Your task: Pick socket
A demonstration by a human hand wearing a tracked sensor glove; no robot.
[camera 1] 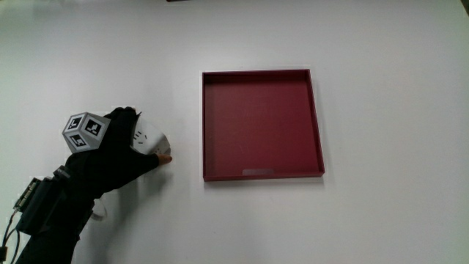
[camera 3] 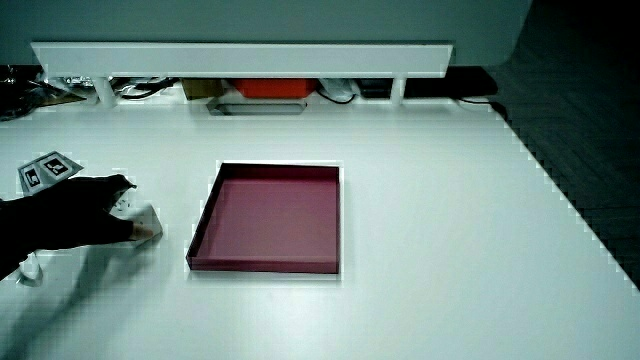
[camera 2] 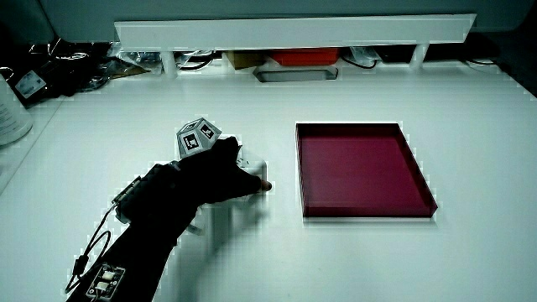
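1. Your hand (camera 1: pixel 110 150) rests on the table (camera 1: pixel 381 88), fingers curled around the white socket (camera 1: pixel 152 141), thumb tip against its edge.
2. The socket sits on the table beside the red tray (camera 1: pixel 262 174), apart from it.
3. A low partition (camera 2: pixel 294 32) stands farthest from you.

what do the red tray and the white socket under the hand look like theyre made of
Tray: probably rigid plastic or painted metal, going by its thin straight walls, flat dark red floor and faint sheen. Socket: likely smooth white moulded plastic; the hand covers most of it.
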